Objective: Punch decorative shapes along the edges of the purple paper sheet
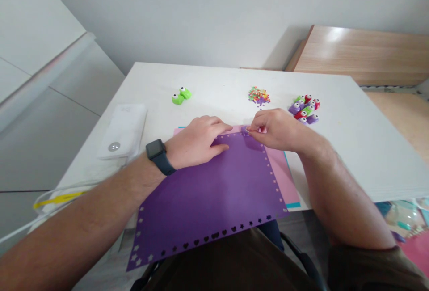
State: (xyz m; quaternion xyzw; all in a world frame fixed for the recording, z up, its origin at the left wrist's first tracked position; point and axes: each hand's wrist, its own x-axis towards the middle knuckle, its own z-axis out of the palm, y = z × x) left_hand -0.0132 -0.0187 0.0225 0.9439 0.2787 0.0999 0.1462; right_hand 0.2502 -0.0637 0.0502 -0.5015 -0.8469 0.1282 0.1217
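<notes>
A purple paper sheet [214, 192] with small shapes punched along its edges lies over a pink sheet [281, 170] on the white table [362, 139], hanging off the near edge. My left hand [197, 141], a dark watch on its wrist, presses flat on the purple sheet's far edge with fingers stretched out. My right hand [275, 128] is closed in a pinch at the sheet's far corner, around a small purple punch [246, 130] that is mostly hidden by the fingers.
A green frog-shaped punch [181, 95] sits at the back left. A heap of coloured paper bits [258, 95] and a cluster of several small punches [305, 108] lie behind my right hand. A white device [123, 132] with cables rests at the left edge.
</notes>
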